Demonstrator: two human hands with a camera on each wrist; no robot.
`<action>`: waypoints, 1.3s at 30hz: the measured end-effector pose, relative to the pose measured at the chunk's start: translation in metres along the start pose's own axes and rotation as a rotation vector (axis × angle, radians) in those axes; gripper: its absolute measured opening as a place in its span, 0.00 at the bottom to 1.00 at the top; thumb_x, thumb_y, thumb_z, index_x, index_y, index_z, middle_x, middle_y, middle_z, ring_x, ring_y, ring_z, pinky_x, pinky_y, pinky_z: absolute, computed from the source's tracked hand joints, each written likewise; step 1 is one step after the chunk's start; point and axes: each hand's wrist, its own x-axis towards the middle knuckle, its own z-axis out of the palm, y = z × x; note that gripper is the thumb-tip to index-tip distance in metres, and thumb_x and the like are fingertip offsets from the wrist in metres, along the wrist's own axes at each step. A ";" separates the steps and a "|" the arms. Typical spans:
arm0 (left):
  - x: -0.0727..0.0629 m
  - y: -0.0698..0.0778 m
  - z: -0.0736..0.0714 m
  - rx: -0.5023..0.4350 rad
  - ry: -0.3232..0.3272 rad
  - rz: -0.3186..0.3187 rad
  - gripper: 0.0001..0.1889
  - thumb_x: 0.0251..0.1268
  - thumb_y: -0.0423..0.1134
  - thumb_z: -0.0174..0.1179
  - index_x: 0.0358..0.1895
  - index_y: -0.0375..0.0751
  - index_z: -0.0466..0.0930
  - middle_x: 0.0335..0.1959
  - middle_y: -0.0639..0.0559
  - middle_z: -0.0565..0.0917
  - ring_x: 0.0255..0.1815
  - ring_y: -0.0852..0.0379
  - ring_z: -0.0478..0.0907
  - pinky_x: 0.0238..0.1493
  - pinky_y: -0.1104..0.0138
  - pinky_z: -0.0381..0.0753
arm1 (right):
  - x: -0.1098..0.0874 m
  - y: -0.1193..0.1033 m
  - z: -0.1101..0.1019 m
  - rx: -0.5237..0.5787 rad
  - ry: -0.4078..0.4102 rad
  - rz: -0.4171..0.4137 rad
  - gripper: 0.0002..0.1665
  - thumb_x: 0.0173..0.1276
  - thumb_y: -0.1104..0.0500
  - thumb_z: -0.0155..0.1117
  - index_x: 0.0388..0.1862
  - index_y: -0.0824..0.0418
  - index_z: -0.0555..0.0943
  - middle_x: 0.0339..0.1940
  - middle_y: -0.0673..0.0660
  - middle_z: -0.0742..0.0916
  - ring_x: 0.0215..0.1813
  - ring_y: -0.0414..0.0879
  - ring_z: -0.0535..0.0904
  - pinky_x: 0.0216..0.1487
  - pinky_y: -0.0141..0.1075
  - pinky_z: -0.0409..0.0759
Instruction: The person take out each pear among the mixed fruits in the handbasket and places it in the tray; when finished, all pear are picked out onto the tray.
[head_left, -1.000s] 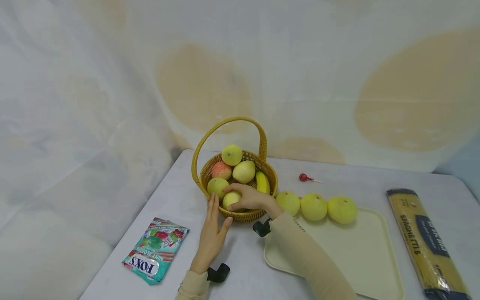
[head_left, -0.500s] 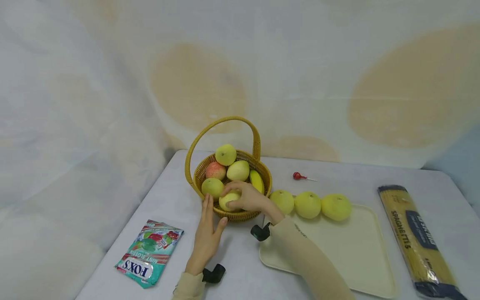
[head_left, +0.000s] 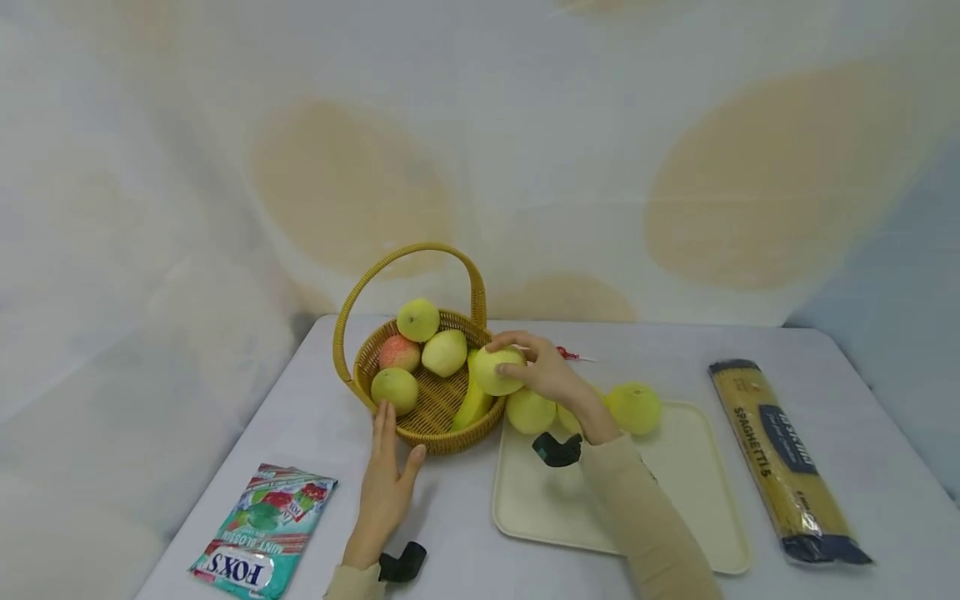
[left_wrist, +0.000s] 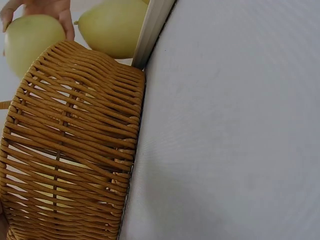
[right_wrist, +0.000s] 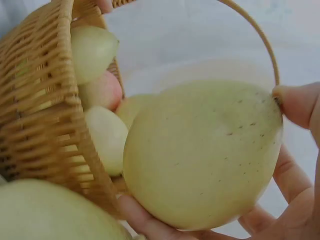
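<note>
My right hand (head_left: 555, 371) grips a round yellow-green fruit (head_left: 497, 372) above the right rim of the wicker basket (head_left: 450, 442). The right wrist view shows this fruit's dark specks, with thumb and fingers around it. My left hand (head_left: 384, 492) has its fingers extended against the basket's front left side. Inside the basket are a green fruit (head_left: 395, 390), a red peach-like fruit (head_left: 399, 353), a pale fruit (head_left: 445, 352), a yellow-green fruit (head_left: 418, 320) and a banana (head_left: 472, 400). Similar yellow-green fruits (head_left: 633, 408) stand in a row at the tray's far edge, partly hidden by the right hand.
A cream tray (head_left: 585, 517) lies right of the basket, under the right forearm. The spaghetti pack (head_left: 783, 458) is at the far right, and a candy bag (head_left: 262, 529) at the left. A red lollipop (head_left: 566, 353) shows behind the right hand. The basket handle (head_left: 408, 250) arches upright.
My right hand has lifted a yellow-green fruit from the front of the basket and carried it right, over the rim. My left hand stays at the basket. The head view has shifted right.
</note>
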 end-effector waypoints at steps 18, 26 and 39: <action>0.000 0.000 -0.001 -0.003 -0.033 -0.018 0.41 0.73 0.46 0.53 0.79 0.44 0.38 0.81 0.42 0.40 0.78 0.32 0.43 0.69 0.35 0.54 | -0.035 0.019 -0.052 0.286 0.202 0.026 0.18 0.75 0.57 0.54 0.61 0.59 0.75 0.72 0.58 0.68 0.48 0.39 0.79 0.42 0.33 0.84; 0.000 -0.004 -0.001 -0.006 -0.018 -0.021 0.41 0.73 0.45 0.53 0.79 0.43 0.38 0.81 0.44 0.39 0.79 0.35 0.42 0.71 0.37 0.54 | -0.063 0.024 -0.087 0.312 0.336 0.068 0.18 0.76 0.50 0.53 0.61 0.52 0.73 0.61 0.41 0.71 0.59 0.44 0.71 0.47 0.33 0.84; -0.001 -0.004 -0.002 -0.014 -0.020 -0.012 0.41 0.73 0.46 0.53 0.79 0.43 0.38 0.81 0.43 0.39 0.79 0.35 0.43 0.70 0.36 0.55 | -0.118 0.048 -0.131 0.404 0.496 0.020 0.14 0.76 0.57 0.51 0.56 0.46 0.76 0.54 0.42 0.72 0.52 0.36 0.72 0.39 0.32 0.85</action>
